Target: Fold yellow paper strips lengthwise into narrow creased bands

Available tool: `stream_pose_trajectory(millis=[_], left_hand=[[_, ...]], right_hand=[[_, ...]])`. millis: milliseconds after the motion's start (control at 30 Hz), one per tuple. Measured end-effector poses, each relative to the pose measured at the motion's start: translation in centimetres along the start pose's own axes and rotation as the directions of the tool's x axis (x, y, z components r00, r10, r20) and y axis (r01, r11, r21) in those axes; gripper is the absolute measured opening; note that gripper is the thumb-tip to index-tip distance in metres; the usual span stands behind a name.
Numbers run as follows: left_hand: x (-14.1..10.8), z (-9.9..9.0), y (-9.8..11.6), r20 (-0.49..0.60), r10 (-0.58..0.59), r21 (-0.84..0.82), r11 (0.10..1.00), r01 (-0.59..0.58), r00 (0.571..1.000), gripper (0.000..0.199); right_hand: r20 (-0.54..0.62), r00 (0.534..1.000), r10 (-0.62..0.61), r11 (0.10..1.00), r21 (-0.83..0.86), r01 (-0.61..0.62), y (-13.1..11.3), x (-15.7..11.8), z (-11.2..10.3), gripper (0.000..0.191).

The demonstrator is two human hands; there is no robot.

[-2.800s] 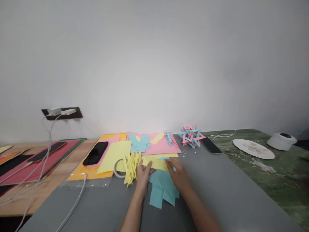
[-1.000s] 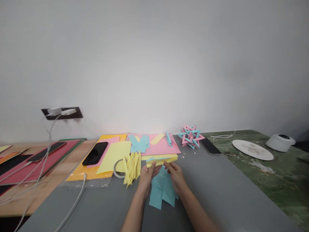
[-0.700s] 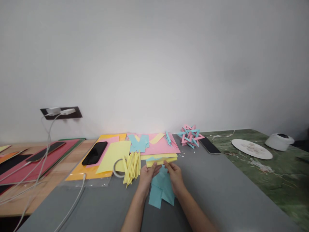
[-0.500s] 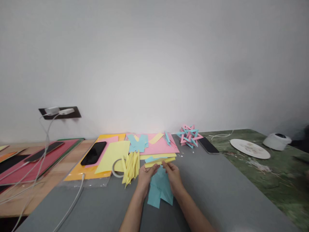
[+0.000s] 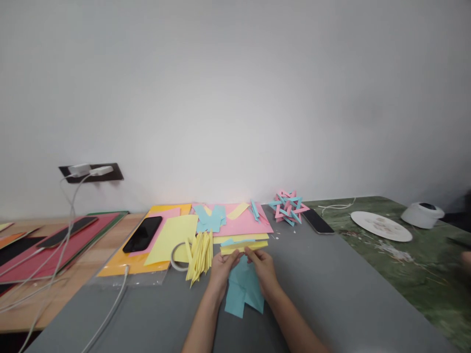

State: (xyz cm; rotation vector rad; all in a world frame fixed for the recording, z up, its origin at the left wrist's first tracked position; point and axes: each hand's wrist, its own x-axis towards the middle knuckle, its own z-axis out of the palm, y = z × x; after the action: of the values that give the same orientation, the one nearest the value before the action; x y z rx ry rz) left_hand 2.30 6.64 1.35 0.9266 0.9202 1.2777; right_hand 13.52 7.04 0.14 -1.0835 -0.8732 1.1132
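Observation:
Between them, my left hand (image 5: 223, 267) and my right hand (image 5: 262, 264) hold a folded yellow paper strip (image 5: 244, 246) level above the grey table. Fingers and thumbs of both hands pinch its lower edge near the middle. A blue strip of paper (image 5: 231, 241) shows just behind its upper edge; whether I hold that too I cannot tell. Beneath my hands lie several overlapping blue paper pieces (image 5: 243, 284). A bundle of folded yellow paper strips (image 5: 200, 255) lies left of my left hand, against a roll of tape (image 5: 175, 257).
Coloured sheets and a phone (image 5: 143, 234) lie at left, near a white cable (image 5: 110, 314). A pink sheet (image 5: 235, 223) carries cut pieces. Behind on the right are a pink-and-blue paper star model (image 5: 288, 208), another phone (image 5: 318, 221) and a white plate (image 5: 380, 226). Part of another person's hand (image 5: 466, 260) shows far right.
The yellow strip has tilted so more of its inner fold shows, and my fingers have shifted slightly along it. A hand has come into view at the far right edge.

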Motion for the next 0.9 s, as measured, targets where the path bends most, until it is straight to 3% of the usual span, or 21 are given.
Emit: stream_pose_trajectory(millis=[333,567,900], left_hand=[[0.2,-0.2,0.2,-0.028,-0.036,-0.117,0.993,0.033,0.999,0.022],[0.2,-0.1,0.4,0.015,-0.031,-0.162,0.986,0.033,0.999,0.024],[0.1,-0.2,0.7,0.121,-0.044,-0.245,0.967,0.073,0.992,0.027]], right_hand=[[-0.099,0.995,-0.035,0.995,0.086,0.044,0.4,0.4,-0.5,0.028],[-0.213,0.977,0.028,0.970,0.241,0.025,0.4,1.1,-1.0,0.022],[-0.215,0.974,0.074,0.941,0.339,0.003,0.4,1.5,-1.5,0.021]])
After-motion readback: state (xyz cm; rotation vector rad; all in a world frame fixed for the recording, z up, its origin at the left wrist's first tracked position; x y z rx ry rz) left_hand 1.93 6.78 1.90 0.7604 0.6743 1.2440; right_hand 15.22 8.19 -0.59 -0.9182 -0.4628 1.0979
